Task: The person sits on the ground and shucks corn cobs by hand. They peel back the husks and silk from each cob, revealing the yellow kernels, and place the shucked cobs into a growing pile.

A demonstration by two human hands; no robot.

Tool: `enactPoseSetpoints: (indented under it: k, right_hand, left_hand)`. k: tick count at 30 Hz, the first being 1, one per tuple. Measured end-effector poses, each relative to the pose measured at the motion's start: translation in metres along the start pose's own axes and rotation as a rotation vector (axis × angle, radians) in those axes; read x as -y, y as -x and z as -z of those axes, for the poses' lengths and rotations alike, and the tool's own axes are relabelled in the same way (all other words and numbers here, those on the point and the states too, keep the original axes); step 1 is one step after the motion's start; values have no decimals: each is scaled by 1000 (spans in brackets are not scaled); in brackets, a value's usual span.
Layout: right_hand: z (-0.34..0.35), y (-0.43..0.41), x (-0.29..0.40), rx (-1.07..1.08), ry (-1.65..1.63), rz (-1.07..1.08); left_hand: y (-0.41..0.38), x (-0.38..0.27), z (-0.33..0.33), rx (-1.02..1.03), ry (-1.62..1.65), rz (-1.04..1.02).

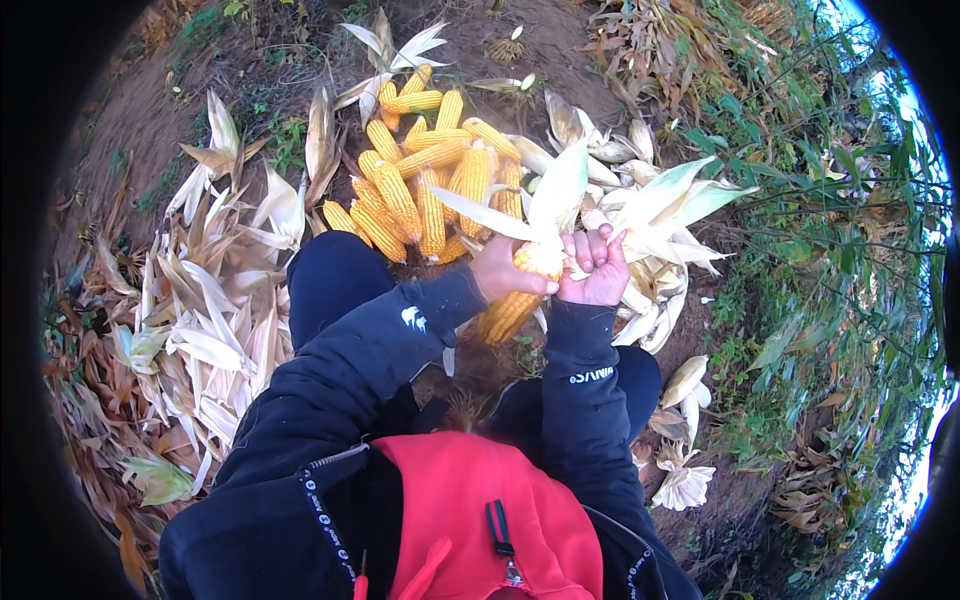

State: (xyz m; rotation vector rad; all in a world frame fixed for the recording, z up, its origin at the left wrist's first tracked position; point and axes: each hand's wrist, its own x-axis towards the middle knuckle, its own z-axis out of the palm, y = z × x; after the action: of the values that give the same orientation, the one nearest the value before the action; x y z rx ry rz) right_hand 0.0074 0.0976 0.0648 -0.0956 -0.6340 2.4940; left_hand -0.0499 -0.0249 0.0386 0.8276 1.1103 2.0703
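My left hand grips a yellow corn cob near its husk end, the thumb across it, the kernels pointing down toward me. Pale husk leaves still fan upward from the cob's base. Beside it, my right hand is curled closed on husk leaves that spread up and to the right. Just beyond my hands lies a heap of husked yellow cobs on the soil. The cob's base is partly hidden by my fingers.
Loose dry husks are piled left of my knee. Unhusked ears and husks lie to the right of my hands. Green weeds grow farther right, and dry stalks lie at the upper right. Bare soil shows at the upper left.
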Motion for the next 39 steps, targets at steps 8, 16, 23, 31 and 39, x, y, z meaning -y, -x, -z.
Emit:
enactPoseSetpoints:
  k: [8, 16, 23, 31, 39]
  right_hand:
    - [17, -2, 6, -36, -107, -47]
    - [10, -4, 13, 253, 3, -78]
    - [-7, 7, -11, 33, 189, 140]
    - [19, -6, 4, 105, -91, -101]
    - [17, 3, 3, 11, 100, 24]
  left_hand:
    - [-3, 22, 0, -39, -222, -37]
    - [-4, 19, 3, 6, -257, -29]
    - [-9, 18, 5, -52, -50, 69]
    - [-6, 26, 9, 18, -133, 35]
    - [-8, 32, 7, -36, -748, -100]
